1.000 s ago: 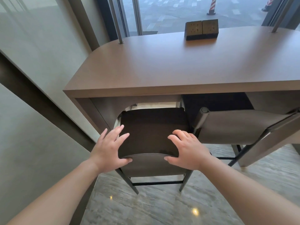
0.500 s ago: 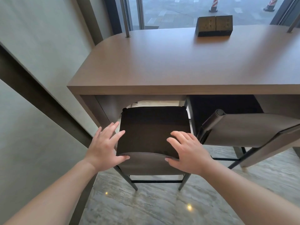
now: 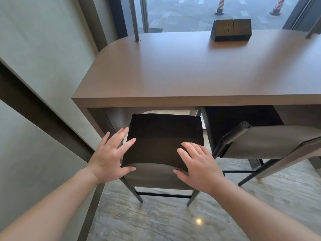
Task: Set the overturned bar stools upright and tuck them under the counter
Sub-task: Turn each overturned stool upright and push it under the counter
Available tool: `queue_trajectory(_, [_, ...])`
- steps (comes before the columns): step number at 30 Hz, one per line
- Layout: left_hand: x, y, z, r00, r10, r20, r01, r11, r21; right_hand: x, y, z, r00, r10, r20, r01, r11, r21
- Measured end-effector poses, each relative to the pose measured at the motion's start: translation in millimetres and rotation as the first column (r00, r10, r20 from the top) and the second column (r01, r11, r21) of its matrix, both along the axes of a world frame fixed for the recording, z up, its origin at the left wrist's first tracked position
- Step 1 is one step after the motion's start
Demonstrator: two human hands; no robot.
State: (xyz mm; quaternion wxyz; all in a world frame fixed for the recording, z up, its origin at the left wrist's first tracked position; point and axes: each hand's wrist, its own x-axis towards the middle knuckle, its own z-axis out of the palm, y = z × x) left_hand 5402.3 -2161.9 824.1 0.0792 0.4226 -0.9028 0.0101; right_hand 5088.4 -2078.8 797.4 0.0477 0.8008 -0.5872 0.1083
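Head view: hands (image 3: 156,160) on stool (image 3: 165,136)

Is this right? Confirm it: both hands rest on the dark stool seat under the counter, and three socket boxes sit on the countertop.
Not quite. The head view shows two socket boxes on the countertop, not three. The rest holds: left hand and right hand rest on the dark stool seat.

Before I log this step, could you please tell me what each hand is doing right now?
Left hand: open, fingers straight, resting on the stool seat's left edge.
Right hand: open, fingers straight, resting on its right front corner.
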Motion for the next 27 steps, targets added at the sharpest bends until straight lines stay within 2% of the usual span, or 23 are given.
queue_trajectory(3, [2,-12,-3,0.989,-0.071,0.130,0.055,0.990,0.128,0,0,0,1.000,0.008,-0.012,-0.008,1.000,0.021])
queue_trajectory(7, [7,-20,-12,0.984,-0.074,0.163,0.032,0.969,0.245,0,6,4,0.997,-0.046,-0.069,0.050,0.997,0.054])
queue_trajectory(11, [9,-18,-14,0.985,-0.068,0.158,0.028,0.970,0.243,1,12,7,0.991,-0.093,-0.094,0.098,0.993,0.058])
queue_trajectory(19, [24,-10,-15,0.983,-0.049,0.174,0.010,0.977,0.214,11,7,7,0.992,-0.074,-0.102,0.077,0.996,0.033])
queue_trajectory(27, [19,-18,-14,0.985,0.000,0.170,-0.039,0.974,0.223,-11,-14,11,0.979,-0.120,-0.163,0.140,0.983,0.115])
